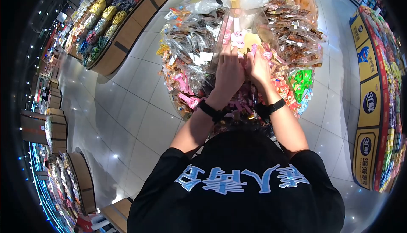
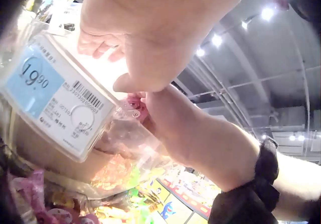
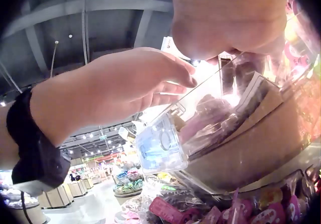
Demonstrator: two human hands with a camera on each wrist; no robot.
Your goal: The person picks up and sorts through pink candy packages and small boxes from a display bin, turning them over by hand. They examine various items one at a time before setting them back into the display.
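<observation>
So both arms reach straight out in front, elbows a bit bent, hands close together over the middle of a round snack display. The left hand [image 1: 230, 69] is palm down, fingers pretty much straight and pointing away from the body; I don't see anything in its grasp. The right hand [image 1: 257, 68] sits just beside it, angled slightly inward, with its fingertips right at a pink packet [image 1: 254, 49]. Whether it's actually pinching that packet or just touching it, I can't tell, since the fingers cover too much.

That packet is inside the clear-sided bin [image 3: 246, 156] at the centre, poking out past the right fingertips. Its long axis runs roughly away from the person, leaning a little right at the far end. Just ahead of the left fingers there's a pink-and-white packet [image 1: 238, 39] with a round end towards the person and its narrow strip pointing away.

Out on the near left of the display, another pink packet [image 1: 189, 100] lies diagonally, round end towards the right hand's side. A price card [image 2: 57, 96] reading 19.90 hangs on the bin. Brown bagged snacks [image 1: 296, 35] are piled on the right, green wrapped sweets [image 1: 302, 82] nearer.
</observation>
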